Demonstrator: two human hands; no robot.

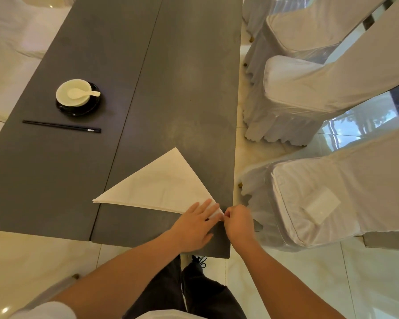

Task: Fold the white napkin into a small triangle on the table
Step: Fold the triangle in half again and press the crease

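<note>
Nearest, the left hand lies flat with fingers spread on the near right corner of the white cloth napkin, apparently pinning it so the layers cannot slide. Just beside it, the right hand has its grip pressed together, pinching that corner's tip (probably to square the edges or begin the next fold). The napkin already forms a large triangle on the dark grey table, near its right edge. Farther off sit black chopsticks and a white bowl with spoon, well apart.
</note>
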